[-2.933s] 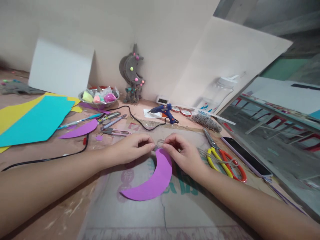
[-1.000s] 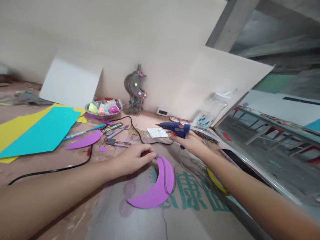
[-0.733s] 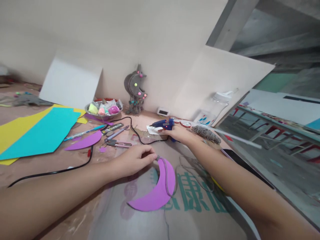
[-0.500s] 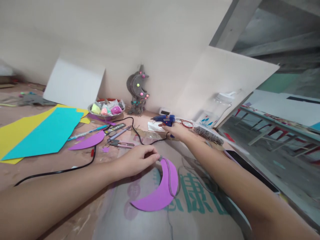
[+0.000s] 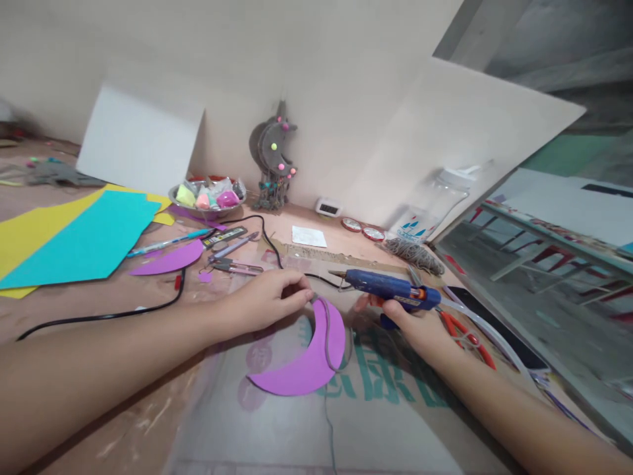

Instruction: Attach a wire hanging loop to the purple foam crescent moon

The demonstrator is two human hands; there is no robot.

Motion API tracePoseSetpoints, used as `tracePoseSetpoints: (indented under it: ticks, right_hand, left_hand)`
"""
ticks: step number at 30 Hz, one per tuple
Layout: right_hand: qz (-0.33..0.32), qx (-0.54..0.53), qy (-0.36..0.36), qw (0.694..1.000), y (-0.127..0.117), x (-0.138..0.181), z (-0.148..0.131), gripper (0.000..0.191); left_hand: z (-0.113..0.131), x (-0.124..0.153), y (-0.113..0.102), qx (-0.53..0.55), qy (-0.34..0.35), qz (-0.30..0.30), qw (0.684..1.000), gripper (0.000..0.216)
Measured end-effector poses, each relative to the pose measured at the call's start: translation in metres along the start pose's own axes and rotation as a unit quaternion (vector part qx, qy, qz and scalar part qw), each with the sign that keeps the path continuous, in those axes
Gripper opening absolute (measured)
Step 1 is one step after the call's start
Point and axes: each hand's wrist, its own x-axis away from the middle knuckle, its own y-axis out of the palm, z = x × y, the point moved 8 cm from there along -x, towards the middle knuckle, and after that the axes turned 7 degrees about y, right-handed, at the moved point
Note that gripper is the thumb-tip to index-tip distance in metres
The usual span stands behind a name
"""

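both hands are now near the purple crescent point(image 5: 306, 361): the right hand point(image 5: 419, 326), clenched around the blue glue gun point(image 5: 386, 285), has carried it from the back of the table point(image 5: 74, 297), nozzle toward the top tip, where the left hand point(image 5: 270, 301) pinches a grey cord point(image 5: 327, 330).

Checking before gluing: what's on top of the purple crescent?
A thin grey cord curves along the purple crescent near its outer edge. The left hand pinches the cord at the top tip, hiding what lies under its fingers.
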Motion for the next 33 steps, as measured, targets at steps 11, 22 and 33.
tracePoseSetpoints:
  ticks: [11,22,33]
  right_hand:
    - [-0.06,0.036,0.078,0.994,0.017,0.003,-0.002,0.035]
    - [-0.036,0.052,0.081,0.995,0.013,0.003,0.0,0.028]
    - [-0.009,0.076,0.081,0.994,0.011,0.001,-0.005,0.026]
  left_hand:
    - [0.002,0.003,-0.006,0.009,-0.044,0.02,0.999,0.021]
    - [0.002,0.004,-0.007,0.025,-0.045,0.03,0.998,0.019]
    - [0.004,0.003,-0.007,0.007,-0.045,0.02,0.999,0.02]
